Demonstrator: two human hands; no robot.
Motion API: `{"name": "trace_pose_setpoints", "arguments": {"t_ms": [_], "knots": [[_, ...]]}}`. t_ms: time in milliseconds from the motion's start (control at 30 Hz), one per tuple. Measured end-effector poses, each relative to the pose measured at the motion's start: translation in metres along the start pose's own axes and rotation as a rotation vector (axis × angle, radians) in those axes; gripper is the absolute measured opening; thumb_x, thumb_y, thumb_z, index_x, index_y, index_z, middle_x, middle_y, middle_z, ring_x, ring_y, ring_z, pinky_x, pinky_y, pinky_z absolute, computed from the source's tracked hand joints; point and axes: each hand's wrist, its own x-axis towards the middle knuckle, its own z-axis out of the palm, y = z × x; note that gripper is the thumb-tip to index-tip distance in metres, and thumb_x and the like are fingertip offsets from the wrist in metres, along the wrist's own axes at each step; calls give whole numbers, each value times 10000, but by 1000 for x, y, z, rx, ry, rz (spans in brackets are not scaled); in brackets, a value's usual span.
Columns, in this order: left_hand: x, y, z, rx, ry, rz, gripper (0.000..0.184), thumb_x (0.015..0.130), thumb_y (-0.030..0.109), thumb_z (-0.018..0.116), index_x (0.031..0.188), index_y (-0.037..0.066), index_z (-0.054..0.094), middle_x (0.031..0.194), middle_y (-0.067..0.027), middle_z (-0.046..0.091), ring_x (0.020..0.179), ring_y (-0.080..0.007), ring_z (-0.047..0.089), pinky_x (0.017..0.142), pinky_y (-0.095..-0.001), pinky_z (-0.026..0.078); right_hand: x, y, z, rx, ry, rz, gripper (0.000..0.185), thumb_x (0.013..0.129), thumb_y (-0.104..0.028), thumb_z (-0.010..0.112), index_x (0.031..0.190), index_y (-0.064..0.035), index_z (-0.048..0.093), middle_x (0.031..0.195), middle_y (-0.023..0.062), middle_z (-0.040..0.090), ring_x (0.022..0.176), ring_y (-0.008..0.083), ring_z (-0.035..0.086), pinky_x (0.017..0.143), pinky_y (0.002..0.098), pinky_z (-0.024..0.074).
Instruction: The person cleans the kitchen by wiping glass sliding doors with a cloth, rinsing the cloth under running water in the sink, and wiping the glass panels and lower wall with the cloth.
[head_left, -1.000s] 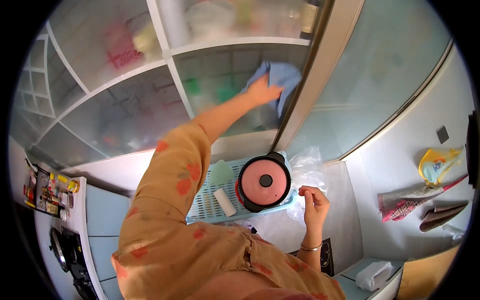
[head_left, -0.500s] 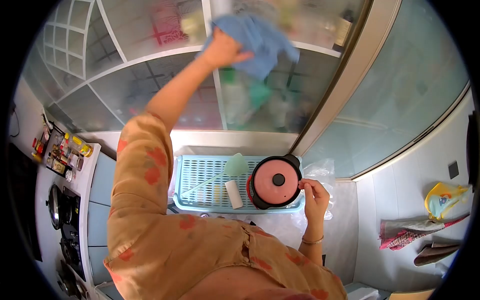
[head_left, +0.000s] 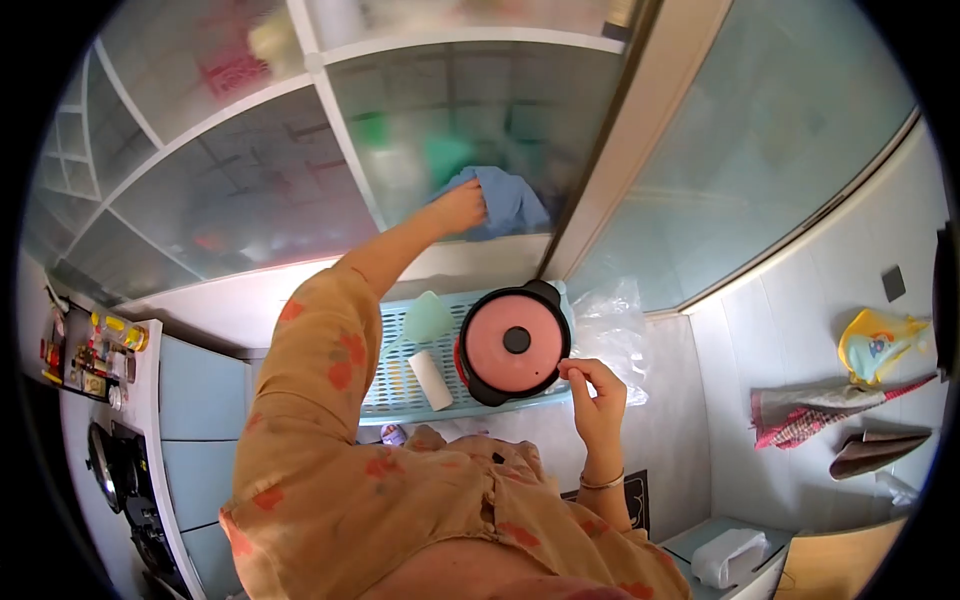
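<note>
My left hand (head_left: 462, 207) is closed on a bunched blue cloth (head_left: 510, 204), held against the lower part of a frosted glass panel (head_left: 480, 110) with white bars. Below it, a black pot with a pink lid (head_left: 515, 342) stands on the right end of a light blue slatted rack (head_left: 400, 402). At the pot's right rim is my right hand (head_left: 598, 395), its thumb and fingertips pinched together. Whether they grip the rim or anything small, I cannot tell. Left of the pot, a pale green flat-headed utensil (head_left: 428, 316) and a white cylinder (head_left: 430, 380) lie on the rack.
Clear plastic wrap (head_left: 612, 335) sits right of the rack. Sauce bottles (head_left: 118, 332) and a black stove (head_left: 140, 500) line the left counter. Cloths (head_left: 810, 410) and a yellow-edged bag (head_left: 880, 343) hang on the right wall. A door frame (head_left: 640, 130) rises beside the glass.
My left hand has brought the blue cloth down the glass, from high up to near its lower edge. The view has shifted; my right hand stays by the pot's rim.
</note>
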Motion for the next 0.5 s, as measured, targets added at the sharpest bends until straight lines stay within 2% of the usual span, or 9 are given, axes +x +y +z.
{"name": "trace_pose_setpoints", "arguments": {"t_ms": [67,133,167,200,300,367,400,467,500], "knots": [[7,-5,-7,165,-355,116,243,801,378,570,761,162,675,812,-27,633,759,-246,571,732,-399,401,-9,8,-12,7,17,46,94,830,-2,568,875,31,643,783,102,646,723,147,613,674,247,471],[53,-14,-53,159,-357,-29,313,781,411,587,641,138,649,625,-62,593,622,-246,544,682,-373,376,-15,16,-22,22,56,104,95,831,-1,567,876,34,644,782,100,649,716,150,614,675,244,472],[84,-16,-81,296,-298,-131,353,794,426,566,595,144,640,585,-63,592,598,-228,559,741,-381,385,-18,19,-27,0,63,112,96,834,1,563,872,37,643,777,95,650,713,143,610,678,242,473],[106,-27,-90,346,-33,-132,396,793,447,569,558,132,612,576,-66,585,565,-233,542,720,-396,378,-21,24,-32,3,59,122,96,834,1,563,872,37,643,777,95,650,713,143,610,678,242,473],[164,-37,-116,422,37,-226,370,797,440,567,618,120,616,617,-62,598,603,-234,537,729,-400,374,-25,30,-38,17,143,152,99,841,0,554,866,33,643,777,81,649,724,127,602,688,242,476],[184,-34,-104,524,517,-144,324,793,429,575,699,122,618,718,-39,608,707,-210,536,729,-390,369,-28,35,-38,25,136,182,109,861,-8,544,892,37,638,804,80,644,748,130,603,709,244,479],[180,-25,-93,520,514,-153,324,793,429,575,699,122,618,718,-39,608,707,-210,536,729,-390,369,-28,39,-37,35,134,202,119,880,-16,534,918,40,632,832,80,639,773,133,604,730,245,483],[155,2,-58,465,9,-175,245,805,378,564,817,140,624,836,-9,600,823,-193,524,737,-381,364,-26,45,-30,42,109,214,120,881,-16,534,919,44,631,833,81,639,777,134,603,734,246,482],[137,10,-30,359,-78,-156,191,794,330,552,747,156,614,768,3,596,785,-184,530,707,-386,358,-26,49,-27,52,88,222,121,881,-15,533,921,47,630,835,82,639,781,135,602,739,247,482]]}}
